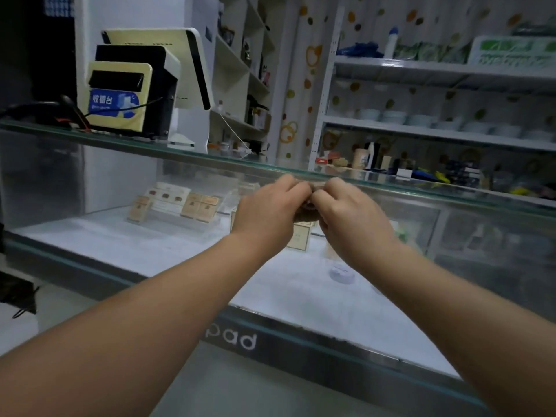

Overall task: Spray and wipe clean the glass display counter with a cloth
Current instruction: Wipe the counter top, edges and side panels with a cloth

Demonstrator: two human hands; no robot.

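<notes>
Item: brown cloth [307, 216], bunched before glass bench [120, 136] front edge.
Left hand [267, 209] at 9 o'clock, right hand [352, 215] at 3 o'clock of the cloth, both clenched on it.

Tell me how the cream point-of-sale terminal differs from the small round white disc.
The cream point-of-sale terminal stands upright on top of the glass display counter; the small round white disc lies flat inside, on the white base. The terminal is boxy and far larger; the disc is low and circular. Both are pale.
</notes>
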